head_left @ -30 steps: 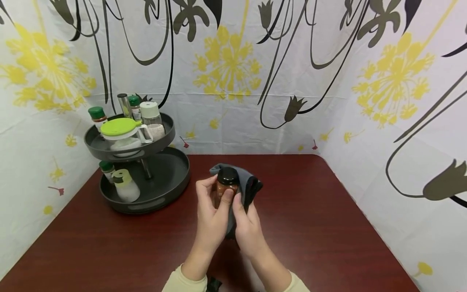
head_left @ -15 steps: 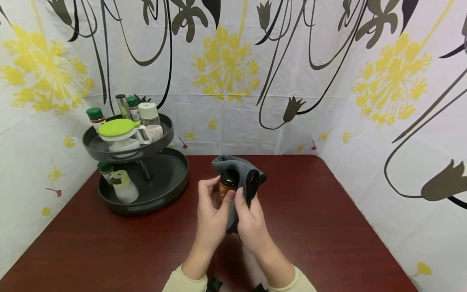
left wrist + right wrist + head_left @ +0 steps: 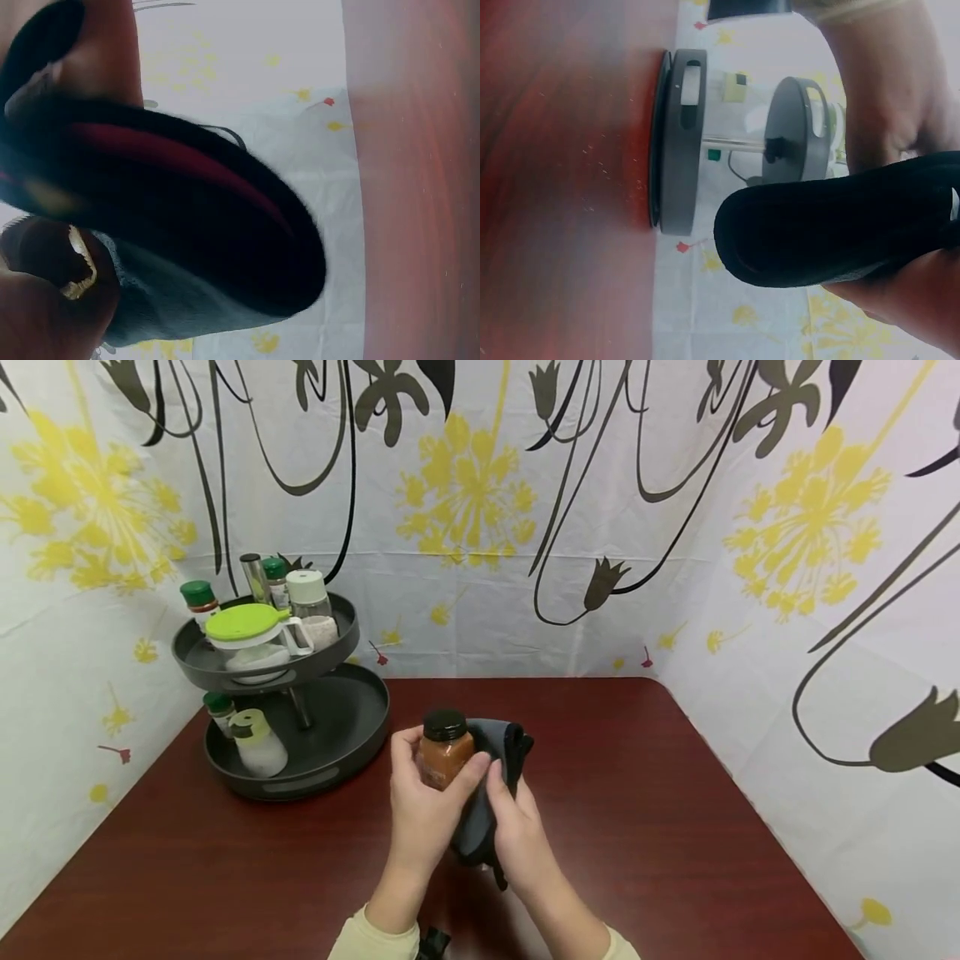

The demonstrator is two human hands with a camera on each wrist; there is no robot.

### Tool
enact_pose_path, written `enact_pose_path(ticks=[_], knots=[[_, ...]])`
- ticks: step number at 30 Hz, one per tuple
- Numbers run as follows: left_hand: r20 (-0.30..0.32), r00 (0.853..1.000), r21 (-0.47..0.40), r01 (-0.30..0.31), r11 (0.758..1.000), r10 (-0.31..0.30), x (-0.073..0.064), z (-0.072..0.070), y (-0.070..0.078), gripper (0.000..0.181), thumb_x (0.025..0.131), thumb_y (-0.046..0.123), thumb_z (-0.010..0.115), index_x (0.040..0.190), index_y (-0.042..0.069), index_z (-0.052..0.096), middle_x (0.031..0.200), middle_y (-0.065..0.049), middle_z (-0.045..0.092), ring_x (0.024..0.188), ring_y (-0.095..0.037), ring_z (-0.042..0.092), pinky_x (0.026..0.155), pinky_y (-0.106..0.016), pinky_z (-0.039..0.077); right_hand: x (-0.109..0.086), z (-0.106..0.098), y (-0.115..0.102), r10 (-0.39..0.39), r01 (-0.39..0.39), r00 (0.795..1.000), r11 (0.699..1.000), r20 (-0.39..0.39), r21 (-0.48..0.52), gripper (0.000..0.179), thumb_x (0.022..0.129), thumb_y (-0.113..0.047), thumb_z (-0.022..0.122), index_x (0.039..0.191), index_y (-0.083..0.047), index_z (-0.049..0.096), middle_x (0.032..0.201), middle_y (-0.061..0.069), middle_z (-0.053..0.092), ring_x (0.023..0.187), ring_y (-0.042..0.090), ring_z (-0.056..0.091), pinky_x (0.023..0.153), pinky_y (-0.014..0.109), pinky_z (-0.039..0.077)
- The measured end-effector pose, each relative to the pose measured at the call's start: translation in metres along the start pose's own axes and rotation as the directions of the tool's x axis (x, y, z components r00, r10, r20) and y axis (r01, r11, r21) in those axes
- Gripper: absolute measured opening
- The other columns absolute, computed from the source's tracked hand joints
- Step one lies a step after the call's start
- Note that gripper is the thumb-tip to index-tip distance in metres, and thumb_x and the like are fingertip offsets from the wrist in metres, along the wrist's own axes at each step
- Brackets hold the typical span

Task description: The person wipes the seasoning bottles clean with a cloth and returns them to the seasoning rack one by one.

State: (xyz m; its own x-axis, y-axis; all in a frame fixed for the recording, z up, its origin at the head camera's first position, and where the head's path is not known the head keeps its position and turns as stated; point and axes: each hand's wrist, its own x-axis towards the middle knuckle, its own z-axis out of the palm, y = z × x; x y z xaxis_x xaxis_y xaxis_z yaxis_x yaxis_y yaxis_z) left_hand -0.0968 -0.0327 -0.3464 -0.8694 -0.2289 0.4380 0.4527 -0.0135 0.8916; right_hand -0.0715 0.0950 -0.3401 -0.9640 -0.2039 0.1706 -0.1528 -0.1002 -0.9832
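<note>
My left hand (image 3: 423,814) grips a small jar (image 3: 446,750) with a black lid and orange-brown contents, held upright above the table. In my right hand (image 3: 521,835) is a folded grey cloth (image 3: 483,806) with black edging, pinched between thumb and fingers. The cloth lies against the jar's right side, and the left thumb reaches over to it. In the left wrist view the dark cloth (image 3: 187,210) fills the middle and covers most of the fingers. The right wrist view shows the cloth's black folded edge (image 3: 817,232) hanging below the hand; the jar is hidden there.
A dark two-tier turntable rack (image 3: 300,785) stands at the back left of the red-brown table (image 3: 637,827). Its upper tier holds a green-lidded pitcher (image 3: 247,639) and several shakers; a yellow-topped bottle (image 3: 257,743) stands below. A patterned curtain (image 3: 480,618) surrounds the table.
The cloth, which was draped behind and over the jar's lid, has come down to its right side. The jar has shifted left and is more exposed, still in my left hand.
</note>
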Motion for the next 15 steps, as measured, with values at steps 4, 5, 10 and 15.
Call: enact_pose_path(ticks=[4, 5, 10, 15], knots=[[0.013, 1.000, -0.018, -0.017, 1.000, 0.017, 0.000, 0.000, 0.002, 0.048, 0.088, 0.013, 0.087, 0.127, 0.009, 0.059, 0.117, -0.007, 0.072, 0.100, -0.018, 0.073, 0.083, -0.028, 0.062, 0.001, -0.009, -0.013, -0.039, 0.039, 0.999, 0.999, -0.037, 0.003, 0.054, 0.116, -0.049, 0.029, 0.154, -0.013, 0.041, 0.113, 0.011, 0.065, 0.095, 0.018, 0.069, 0.088, 0.031, 0.058], [0.023, 0.999, -0.018, -0.038, 0.999, 0.038, 0.000, 0.000, 0.002, 0.045, 0.088, 0.010, 0.086, 0.126, 0.010, 0.063, 0.116, -0.007, 0.071, 0.100, -0.018, 0.073, 0.084, -0.028, 0.062, 0.002, -0.012, -0.017, -0.064, 0.064, 0.997, 0.998, -0.047, -0.007, 0.053, 0.117, -0.048, 0.028, 0.154, -0.013, 0.041, 0.112, 0.010, 0.064, 0.094, 0.018, 0.068, 0.087, 0.031, 0.057], [0.128, 0.986, -0.017, -0.103, 0.995, 0.105, 0.000, -0.002, 0.004, 0.051, 0.087, 0.003, 0.087, 0.133, 0.018, 0.070, 0.122, -0.004, 0.070, 0.107, -0.015, 0.072, 0.092, -0.025, 0.061, 0.008, -0.016, -0.033, -0.231, 0.225, 0.970, 0.970, -0.075, -0.089, 0.042, 0.118, -0.040, 0.031, 0.134, -0.006, 0.049, 0.087, 0.006, 0.052, 0.070, 0.014, 0.052, 0.070, 0.031, 0.048], [0.152, 0.985, -0.093, -0.067, 0.993, 0.081, -0.004, 0.000, 0.006, 0.060, 0.088, -0.005, 0.083, 0.142, 0.010, 0.064, 0.132, -0.011, 0.068, 0.118, -0.013, 0.068, 0.102, -0.022, 0.057, 0.004, -0.005, -0.024, -0.304, 0.298, 0.952, 0.945, -0.027, -0.135, 0.036, 0.118, -0.025, 0.033, 0.140, -0.001, 0.047, 0.113, 0.012, 0.060, 0.094, 0.011, 0.058, 0.084, 0.025, 0.048]])
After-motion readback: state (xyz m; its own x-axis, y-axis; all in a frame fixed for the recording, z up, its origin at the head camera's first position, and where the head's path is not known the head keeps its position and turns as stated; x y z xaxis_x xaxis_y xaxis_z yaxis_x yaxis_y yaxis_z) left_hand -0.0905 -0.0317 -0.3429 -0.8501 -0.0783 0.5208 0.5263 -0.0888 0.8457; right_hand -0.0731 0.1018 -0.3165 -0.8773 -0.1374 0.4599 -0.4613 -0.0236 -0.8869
